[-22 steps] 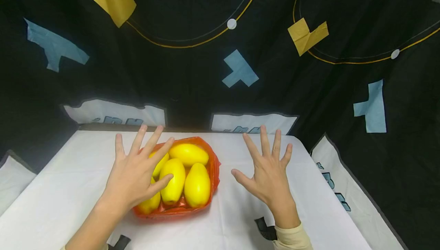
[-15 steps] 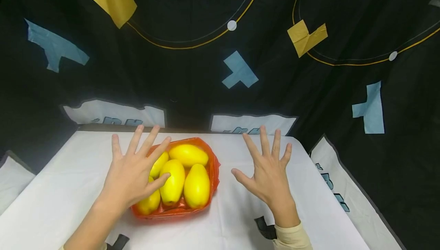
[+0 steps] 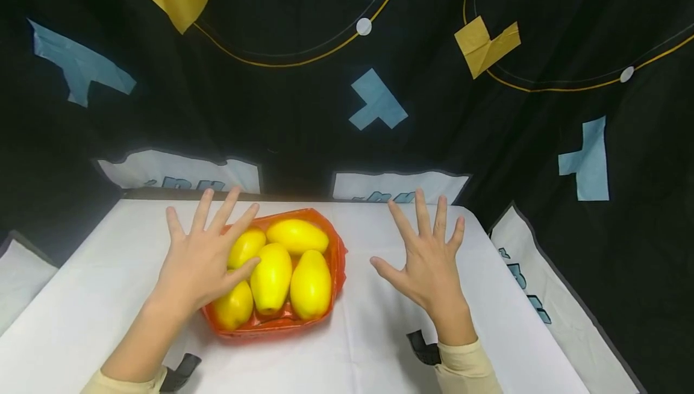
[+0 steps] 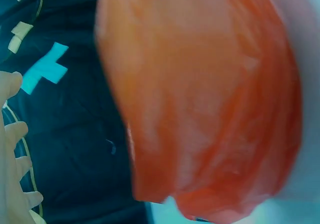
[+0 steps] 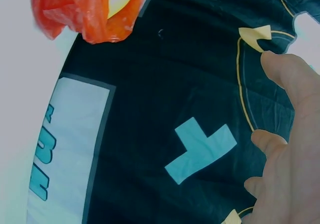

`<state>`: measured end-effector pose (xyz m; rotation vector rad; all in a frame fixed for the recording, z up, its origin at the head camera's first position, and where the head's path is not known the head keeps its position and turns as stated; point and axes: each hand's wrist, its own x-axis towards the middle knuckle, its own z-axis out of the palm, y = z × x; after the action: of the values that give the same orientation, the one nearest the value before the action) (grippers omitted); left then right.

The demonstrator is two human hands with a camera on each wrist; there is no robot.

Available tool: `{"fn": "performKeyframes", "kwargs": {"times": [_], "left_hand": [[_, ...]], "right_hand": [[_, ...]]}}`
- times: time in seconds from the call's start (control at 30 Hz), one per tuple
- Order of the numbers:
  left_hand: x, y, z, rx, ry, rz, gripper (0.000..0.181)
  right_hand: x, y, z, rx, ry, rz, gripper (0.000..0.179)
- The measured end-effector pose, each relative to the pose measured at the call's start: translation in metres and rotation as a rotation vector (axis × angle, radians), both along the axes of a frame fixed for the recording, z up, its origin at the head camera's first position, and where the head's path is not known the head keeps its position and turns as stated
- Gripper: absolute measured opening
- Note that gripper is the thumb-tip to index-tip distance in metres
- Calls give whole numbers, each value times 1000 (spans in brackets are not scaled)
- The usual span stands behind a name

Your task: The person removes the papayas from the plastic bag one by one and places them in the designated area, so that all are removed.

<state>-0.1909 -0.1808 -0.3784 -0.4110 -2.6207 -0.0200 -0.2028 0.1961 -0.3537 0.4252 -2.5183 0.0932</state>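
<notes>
Because the red container is partly overlapped by the left hand in the head view, that hand is judged the nearer one. From it, the container is found toward 3 o'clock; from the right hand, it is found toward 9 o'clock, well apart. Both hands are held with the fingers spread, and nothing is gripped by either. Whether the rim is touched by the left hand cannot be told for certain, since the left wrist view is blurred by the close red film.

The long axis of the middle fruit is pointed roughly from 12 to 6 o'clock, while that of the back fruit is laid nearer 9 to 3.

One container is counted on the one white counter; five yellow fruits are seen inside it. Two hands are shown, and two dark straps are seen, one by each sleeve.
</notes>
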Motion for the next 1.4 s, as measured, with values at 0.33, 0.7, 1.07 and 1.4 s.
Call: {"fn": "performKeyframes", "kwargs": {"times": [0.33, 0.7, 1.07, 1.4], "left_hand": [[-25, -27, -38, 329, -159, -9, 88], [-34, -48, -74, 755, -369, -167, 62], [-21, -55, -84, 860, -527, -150, 60], [-25, -52, -82, 878, -515, -219, 62]], "right_hand": [[-9, 0, -3, -10, -17, -2, 92], [-19, -8, -9, -38, -36, 28, 90], [-23, -43, -36, -112, -186, 163, 89], [-23, -77, -42, -360, -478, 459, 81]]}}
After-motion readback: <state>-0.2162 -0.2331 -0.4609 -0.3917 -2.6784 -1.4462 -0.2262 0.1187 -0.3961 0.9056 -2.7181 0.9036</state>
